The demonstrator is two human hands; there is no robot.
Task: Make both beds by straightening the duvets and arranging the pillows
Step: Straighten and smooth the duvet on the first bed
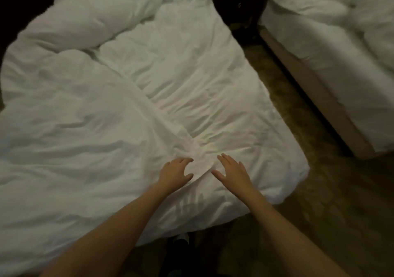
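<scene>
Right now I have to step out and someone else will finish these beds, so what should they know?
Left hand: fingers loosely curved, on the near duvet, holding nothing.
Right hand: open, flat on the same duvet by a creased fold.
Near duvet covers the bed but is bunched and ridged, worst at the far left.
Far bed, right: its duvet is rumpled too.
No pillows can be made out.
Done: nothing finished.
Left: smooth both duvets, find and set the pillows.
</scene>
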